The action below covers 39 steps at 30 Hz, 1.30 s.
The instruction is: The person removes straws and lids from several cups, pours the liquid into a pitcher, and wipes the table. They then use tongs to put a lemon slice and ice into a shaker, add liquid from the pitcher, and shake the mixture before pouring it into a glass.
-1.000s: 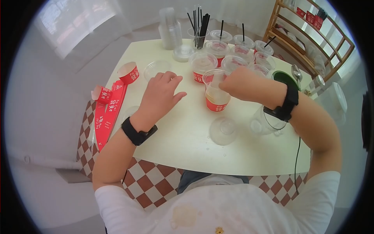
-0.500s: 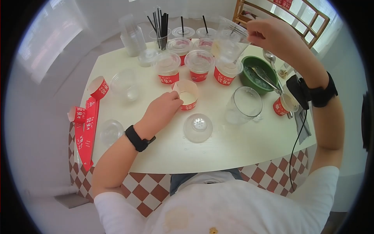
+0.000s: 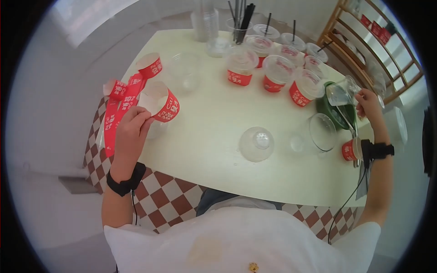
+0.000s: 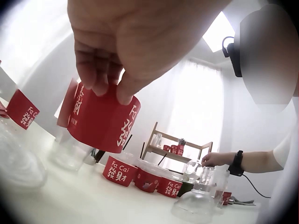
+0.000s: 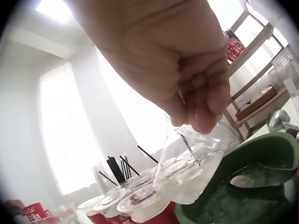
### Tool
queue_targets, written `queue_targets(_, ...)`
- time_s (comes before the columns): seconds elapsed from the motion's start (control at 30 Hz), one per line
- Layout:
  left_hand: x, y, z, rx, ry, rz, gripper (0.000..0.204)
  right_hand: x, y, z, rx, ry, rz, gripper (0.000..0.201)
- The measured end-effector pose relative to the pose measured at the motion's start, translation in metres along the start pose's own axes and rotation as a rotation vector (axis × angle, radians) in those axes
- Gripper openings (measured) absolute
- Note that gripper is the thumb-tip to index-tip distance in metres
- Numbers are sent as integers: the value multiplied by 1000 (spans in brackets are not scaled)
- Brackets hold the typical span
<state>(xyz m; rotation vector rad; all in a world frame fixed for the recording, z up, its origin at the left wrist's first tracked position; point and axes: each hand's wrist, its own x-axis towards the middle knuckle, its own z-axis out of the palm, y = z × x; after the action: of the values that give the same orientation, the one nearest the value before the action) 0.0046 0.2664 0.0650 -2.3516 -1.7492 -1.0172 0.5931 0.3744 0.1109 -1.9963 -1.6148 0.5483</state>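
My left hand (image 3: 132,134) pinches the rim of a red paper cup sleeve (image 3: 170,107) at the table's left side. In the left wrist view the lettered sleeve (image 4: 100,122) hangs below the fingertips. Flat red sleeves (image 3: 109,132) lie just beyond that hand, with two sleeves formed into rings near them. My right hand (image 3: 369,107) grips a clear plastic cup (image 3: 339,94) by its upper part, over the green bowl (image 3: 333,119). The right wrist view shows the clear cup (image 5: 187,172) tilted, right beside the bowl's rim; dark handles and cloudy liquid are in the bowl.
Several lidded cups in red sleeves (image 3: 274,85) stand at the back. Behind them are a cup of black straws (image 3: 245,25) and stacked clear cups (image 3: 205,25). A dome lid (image 3: 256,148) lies near the front, a clear container (image 3: 322,132) right of it. A wooden shelf (image 3: 350,52) stands behind.
The clear cup came up out of the red sleeve in my right hand and moved right, over the green bowl. My left hand took the sleeve and carried it left.
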Motion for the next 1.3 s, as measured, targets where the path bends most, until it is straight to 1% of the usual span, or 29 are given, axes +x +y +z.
queue_targets(0.1, -11, -21, -13, 65, 13, -54, 10, 12, 24, 4, 69, -33, 46, 16)
queue_targets(0.27, -22, -32, -17, 131, -6, -65, 11, 2, 26, 10, 308, -23, 176, 16)
queue_targets(0.4, -23, -38, -16, 141, 27, -51, 11, 0, 32, 10, 504, -102, 216, 13)
queue_targets(0.5, -11, -44, -13, 112, 79, -22, 10, 7, 42, 9, 636, -132, 256, 12)
queue_targets(0.6, 14, -52, -10, 111, 75, -82, 10, 6, 41, 7, 716, -154, 298, 11)
queue_targets(0.77, 46, -82, 10, 168, 27, -33, 12, -3, 28, -1, 793, -161, 307, 12)
queue_targets(0.8, 50, -88, 13, 177, 24, -25, 13, -4, 27, -4, 749, -155, 268, 12)
queue_targets(0.87, 60, -97, 13, 246, 93, -3, 13, -8, 20, -8, 659, -142, 194, 13)
queue_targets(0.9, 64, -102, 13, 281, 127, 6, 13, -11, 14, -10, 556, -71, 182, 14)
queue_targets(0.97, 80, -104, 11, 162, 166, -69, 13, -21, -20, -13, 347, 62, 157, 16)
queue_targets(1.0, 88, -107, 10, 104, 183, -109, 14, -19, -27, -18, 262, 93, 94, 16)
queue_targets(1.1, 117, -124, 22, 199, 183, -16, 13, -4, -53, -23, 44, 190, -113, 19)
queue_targets(1.17, 132, -127, 29, 300, 141, -16, 13, -9, -100, -9, -22, 211, -221, 18)
queue_targets(1.23, 142, -131, 37, 377, 87, -25, 13, -18, -152, 19, -28, 223, -351, 15)
queue_targets(1.3, 148, -140, 45, 434, 20, -43, 13, -29, -198, 48, -213, 214, -528, 15)
